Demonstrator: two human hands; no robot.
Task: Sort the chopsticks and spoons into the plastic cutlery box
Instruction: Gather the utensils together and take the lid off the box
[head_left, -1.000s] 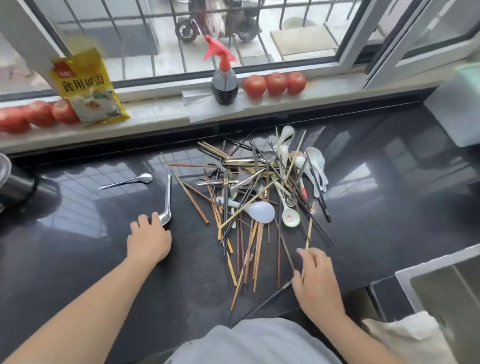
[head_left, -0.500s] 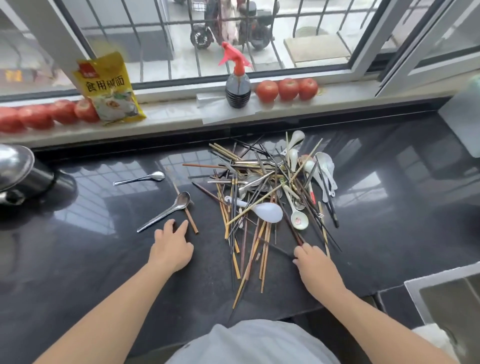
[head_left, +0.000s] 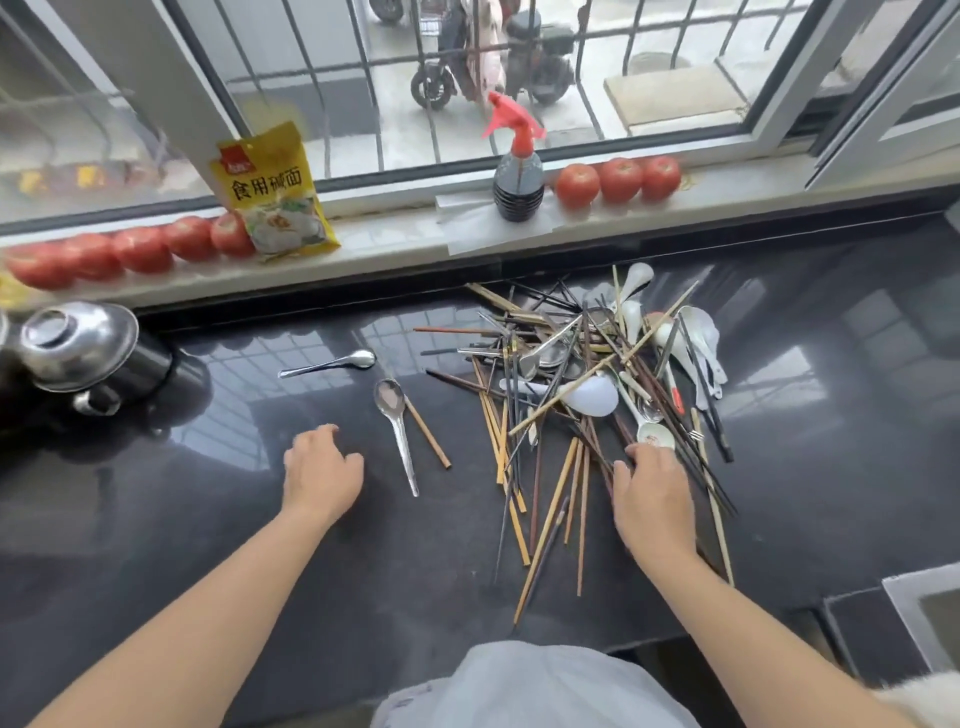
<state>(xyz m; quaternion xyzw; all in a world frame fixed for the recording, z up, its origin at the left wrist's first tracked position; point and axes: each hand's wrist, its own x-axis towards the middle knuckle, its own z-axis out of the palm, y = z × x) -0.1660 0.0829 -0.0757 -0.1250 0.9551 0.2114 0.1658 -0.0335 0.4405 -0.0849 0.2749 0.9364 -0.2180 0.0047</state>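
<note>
**Two spoons out, the tangle still waiting, and no box in sight**

Far left of the left grip sits a steel kettle (head_left: 78, 345) on the dark glossy counter (head_left: 208, 519); an elbow swing that way could knock it. The left hand (head_left: 321, 475) hangs loosely curled above the counter, holding nothing. Just right of it lies a long steel spoon (head_left: 397, 431) with a lone brown chopstick (head_left: 427, 439) alongside; beyond it, a smaller steel spoon (head_left: 332, 362). On polished stone like this, I'd say a careless brush sends either one skating.

Right again, the big pile of chopsticks and spoons (head_left: 587, 395), crossed every which way. The right hand (head_left: 653, 493) lies on its near edge, fingers down among the sticks; whether they pinch one I cannot tell. Pulling one stick free could drag its neighbours, and the white ceramic spoons (head_left: 696, 338) beyond that grip could chip.

The plastic cutlery box isn't visible. Behind: a sill with tomatoes (head_left: 618, 179), a yellow packet (head_left: 275, 195), a spray bottle (head_left: 518, 166), a barred window (head_left: 519, 67).
</note>
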